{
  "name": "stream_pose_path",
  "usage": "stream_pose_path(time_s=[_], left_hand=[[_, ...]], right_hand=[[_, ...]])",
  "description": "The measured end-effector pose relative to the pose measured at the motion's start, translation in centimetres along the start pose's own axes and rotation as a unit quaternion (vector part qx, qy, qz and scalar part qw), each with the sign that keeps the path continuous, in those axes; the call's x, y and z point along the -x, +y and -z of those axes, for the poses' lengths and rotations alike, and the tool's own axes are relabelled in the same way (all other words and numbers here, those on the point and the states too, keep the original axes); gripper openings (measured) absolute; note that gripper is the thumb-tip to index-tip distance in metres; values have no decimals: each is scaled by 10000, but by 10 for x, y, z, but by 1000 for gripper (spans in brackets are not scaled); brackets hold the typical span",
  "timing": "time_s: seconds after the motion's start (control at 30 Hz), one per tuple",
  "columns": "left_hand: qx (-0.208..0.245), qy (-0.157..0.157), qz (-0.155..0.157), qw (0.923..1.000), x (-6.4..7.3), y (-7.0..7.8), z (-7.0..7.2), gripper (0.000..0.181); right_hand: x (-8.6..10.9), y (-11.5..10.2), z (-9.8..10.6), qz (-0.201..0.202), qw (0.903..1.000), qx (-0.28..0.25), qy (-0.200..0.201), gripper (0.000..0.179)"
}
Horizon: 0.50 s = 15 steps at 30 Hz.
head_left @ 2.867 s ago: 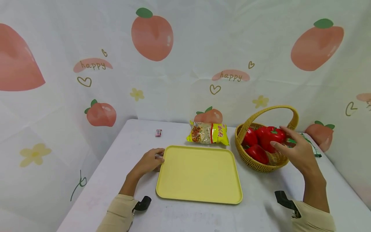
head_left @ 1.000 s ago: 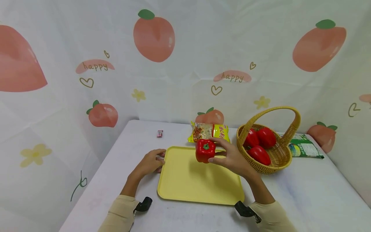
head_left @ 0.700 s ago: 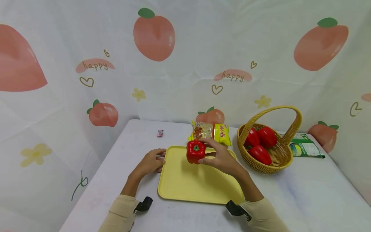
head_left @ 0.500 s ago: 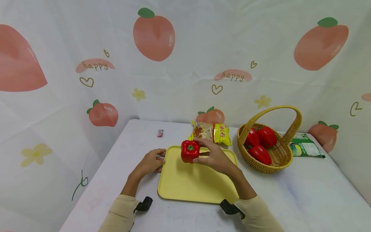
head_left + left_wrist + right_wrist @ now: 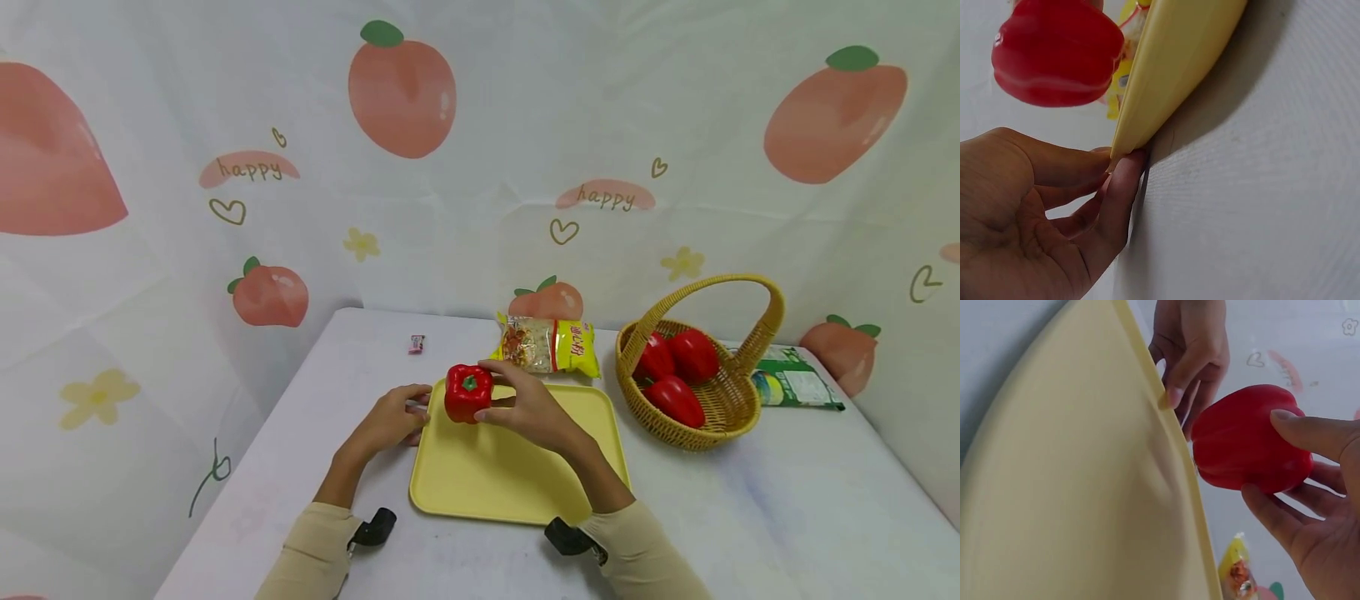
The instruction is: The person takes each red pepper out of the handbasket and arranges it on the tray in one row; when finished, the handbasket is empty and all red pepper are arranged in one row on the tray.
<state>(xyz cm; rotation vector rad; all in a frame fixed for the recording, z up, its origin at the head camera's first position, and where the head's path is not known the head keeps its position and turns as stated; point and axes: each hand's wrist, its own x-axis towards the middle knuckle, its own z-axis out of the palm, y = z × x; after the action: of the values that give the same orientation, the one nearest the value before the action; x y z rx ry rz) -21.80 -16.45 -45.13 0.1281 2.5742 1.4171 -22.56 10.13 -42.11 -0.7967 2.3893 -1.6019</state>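
A red bell pepper (image 5: 468, 394) with a green stem is held by my right hand (image 5: 531, 410) above the left part of the yellow tray (image 5: 510, 483). In the right wrist view the thumb and fingers grip the pepper (image 5: 1250, 439) from one side, and it hangs apart from the tray. My left hand (image 5: 390, 421) pinches the tray's left rim; in the left wrist view the thumb lies on top of the rim and a finger (image 5: 1124, 187) underneath.
A wicker basket (image 5: 693, 437) with several red vegetables stands at the right. Behind it lies a green packet (image 5: 798, 379). A yellow food bag (image 5: 547, 343) sits behind the tray, and a small pink wrapped piece (image 5: 416, 343) lies at the back left.
My right hand has taken the bell pepper from the basket and carried it left over the tray, still moving left in the last half second. My left hand stays at the tray's rim.
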Motion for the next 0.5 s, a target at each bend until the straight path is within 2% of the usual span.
stream_pose_path(time_s=[0.27,0.5], left_hand=[[57,-3,37,10000,0,0,0,56],[-70,19,-137,9999,0,-1,-1,55]], right_hand=[[-5,1,-16,30,10000,9,-8,73],[-7,5,-27,5,9999,112,49,74]])
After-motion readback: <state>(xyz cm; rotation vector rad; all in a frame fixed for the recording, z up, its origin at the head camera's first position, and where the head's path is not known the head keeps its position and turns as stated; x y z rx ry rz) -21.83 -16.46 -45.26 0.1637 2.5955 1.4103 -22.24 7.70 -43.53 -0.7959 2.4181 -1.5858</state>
